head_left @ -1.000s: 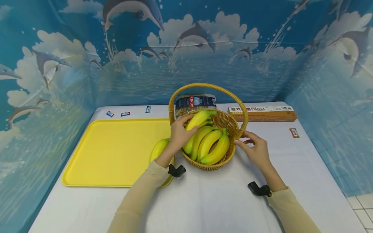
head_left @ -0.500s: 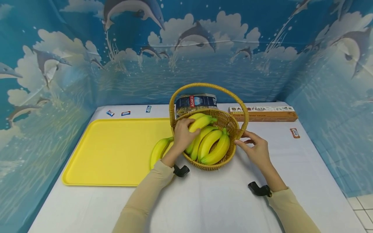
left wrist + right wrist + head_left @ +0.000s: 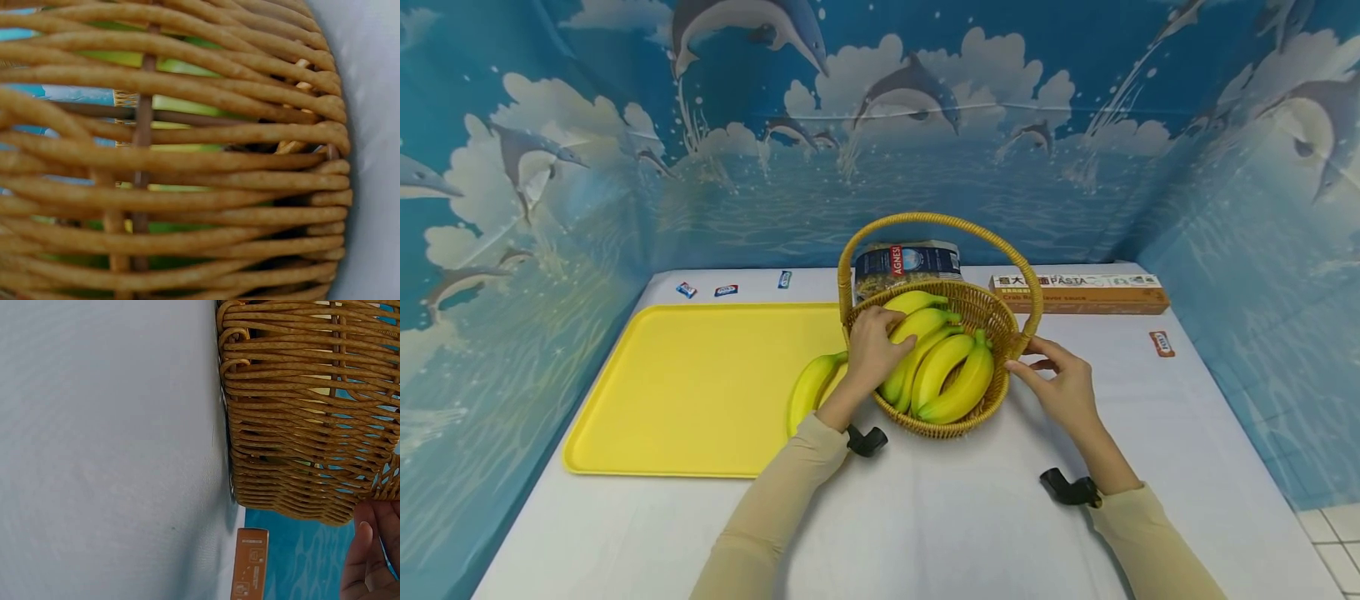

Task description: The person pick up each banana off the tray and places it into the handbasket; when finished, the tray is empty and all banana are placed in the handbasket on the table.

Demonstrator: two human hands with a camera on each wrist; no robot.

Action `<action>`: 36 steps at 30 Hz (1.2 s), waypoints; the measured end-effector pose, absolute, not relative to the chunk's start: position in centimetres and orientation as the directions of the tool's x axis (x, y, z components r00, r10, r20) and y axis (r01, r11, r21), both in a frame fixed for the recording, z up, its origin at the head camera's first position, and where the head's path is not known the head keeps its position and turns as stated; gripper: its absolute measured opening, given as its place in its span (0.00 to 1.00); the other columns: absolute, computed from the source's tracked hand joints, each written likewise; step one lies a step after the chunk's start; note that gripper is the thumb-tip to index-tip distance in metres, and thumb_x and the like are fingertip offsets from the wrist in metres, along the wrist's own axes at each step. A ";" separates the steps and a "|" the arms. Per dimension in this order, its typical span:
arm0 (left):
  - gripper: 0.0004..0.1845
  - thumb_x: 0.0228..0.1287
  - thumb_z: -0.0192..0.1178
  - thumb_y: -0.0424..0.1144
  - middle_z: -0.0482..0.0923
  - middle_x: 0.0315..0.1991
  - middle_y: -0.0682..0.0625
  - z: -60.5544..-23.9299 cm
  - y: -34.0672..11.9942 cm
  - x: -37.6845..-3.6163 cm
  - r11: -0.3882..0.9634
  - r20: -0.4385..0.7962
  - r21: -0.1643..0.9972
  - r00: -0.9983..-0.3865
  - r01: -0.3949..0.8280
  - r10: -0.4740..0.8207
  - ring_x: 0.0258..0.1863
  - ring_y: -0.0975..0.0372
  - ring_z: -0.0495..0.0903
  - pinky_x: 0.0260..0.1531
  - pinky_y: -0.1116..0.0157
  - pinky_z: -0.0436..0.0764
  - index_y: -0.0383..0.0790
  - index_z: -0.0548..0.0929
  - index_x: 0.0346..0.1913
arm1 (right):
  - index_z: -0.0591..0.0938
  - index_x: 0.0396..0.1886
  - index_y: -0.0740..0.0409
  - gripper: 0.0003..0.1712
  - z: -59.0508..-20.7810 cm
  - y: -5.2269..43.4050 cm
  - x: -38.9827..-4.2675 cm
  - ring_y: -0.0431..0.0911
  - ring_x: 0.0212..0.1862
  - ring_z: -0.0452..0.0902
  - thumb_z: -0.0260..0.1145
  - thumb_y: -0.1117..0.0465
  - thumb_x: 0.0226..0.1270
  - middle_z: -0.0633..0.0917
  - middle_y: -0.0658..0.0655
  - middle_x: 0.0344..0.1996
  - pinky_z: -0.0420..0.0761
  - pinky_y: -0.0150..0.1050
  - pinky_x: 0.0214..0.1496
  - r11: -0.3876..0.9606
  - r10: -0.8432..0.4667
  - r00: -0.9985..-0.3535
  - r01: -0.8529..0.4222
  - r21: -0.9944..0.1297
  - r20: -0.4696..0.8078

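While the head view takes in the whole table (image 3: pixel 925 517), the left wrist view shows only the woven wall of the basket (image 3: pixel 206 187) at close range, with green and yellow showing through its gaps. The right wrist view adds the outer side of the basket (image 3: pixel 300 412), fingertips (image 3: pixel 365 562) beside its lower edge, and an orange box end (image 3: pixel 249 562) beyond it.

Seen from the head, the left hand (image 3: pixel 871 348) reaches over the basket's left rim, fingers curled round a banana (image 3: pixel 917 325) lying inside the basket on the bunch (image 3: pixel 951 379). The right hand (image 3: pixel 1060 382) rests at the basket's right side, fingers loosely extended, gripping nothing. Another banana (image 3: pixel 808 387) lies left of the basket on the yellow tray (image 3: pixel 700 392). A pasta bag (image 3: pixel 906 262) stands behind the basket.
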State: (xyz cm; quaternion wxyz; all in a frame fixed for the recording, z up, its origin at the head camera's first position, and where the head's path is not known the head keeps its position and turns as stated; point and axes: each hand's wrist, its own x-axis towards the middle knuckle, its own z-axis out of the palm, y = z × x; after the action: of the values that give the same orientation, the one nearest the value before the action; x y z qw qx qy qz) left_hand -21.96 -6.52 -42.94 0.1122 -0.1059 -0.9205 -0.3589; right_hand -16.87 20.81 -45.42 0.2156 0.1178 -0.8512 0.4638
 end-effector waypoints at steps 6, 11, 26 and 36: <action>0.20 0.57 0.70 0.43 0.81 0.47 0.44 -43.1 -6.5 -22.0 0.716 0.287 0.638 -0.950 0.286 0.123 0.50 0.51 0.77 0.56 0.50 0.73 0.39 0.86 0.51 | 0.83 0.54 0.65 0.25 -45.5 20.9 -16.8 0.21 0.44 0.72 0.75 0.69 0.55 0.87 0.64 0.43 0.75 0.17 0.42 0.546 -0.002 -0.877 -0.403 -0.735 0.480; 0.20 0.59 0.69 0.43 0.81 0.46 0.43 -42.8 -7.0 -21.0 0.646 0.346 0.678 -0.927 0.351 0.141 0.45 0.52 0.77 0.48 0.52 0.75 0.38 0.85 0.53 | 0.83 0.54 0.65 0.25 -45.6 20.7 -16.7 0.21 0.44 0.72 0.74 0.70 0.54 0.87 0.65 0.43 0.75 0.17 0.42 0.543 -0.004 -0.875 -0.408 -0.734 0.484; 0.29 0.61 0.68 0.35 0.77 0.54 0.39 -41.3 -18.3 -14.8 0.444 0.411 0.832 -0.907 0.332 -0.093 0.49 0.46 0.76 0.47 0.48 0.77 0.39 0.74 0.65 | 0.83 0.54 0.66 0.25 -45.2 20.8 -16.7 0.20 0.44 0.72 0.75 0.70 0.53 0.87 0.64 0.43 0.76 0.18 0.41 0.541 0.001 -0.873 -0.409 -0.735 0.487; 0.35 0.61 0.67 0.37 0.69 0.60 0.36 -43.4 -22.1 -14.9 0.452 0.255 0.877 -0.956 0.165 -0.145 0.54 0.46 0.72 0.53 0.45 0.72 0.40 0.68 0.70 | 0.83 0.54 0.66 0.26 -45.2 20.7 -16.7 0.21 0.44 0.73 0.75 0.70 0.53 0.87 0.59 0.43 0.76 0.18 0.41 0.534 0.000 -0.873 -0.412 -0.738 0.488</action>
State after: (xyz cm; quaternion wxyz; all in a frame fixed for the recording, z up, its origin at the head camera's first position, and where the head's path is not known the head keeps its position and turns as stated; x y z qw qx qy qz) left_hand -14.91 -22.06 -43.43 0.1483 -0.0060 -0.8390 -0.5235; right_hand -16.75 20.74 -45.24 0.2209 0.1215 -0.8475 0.4670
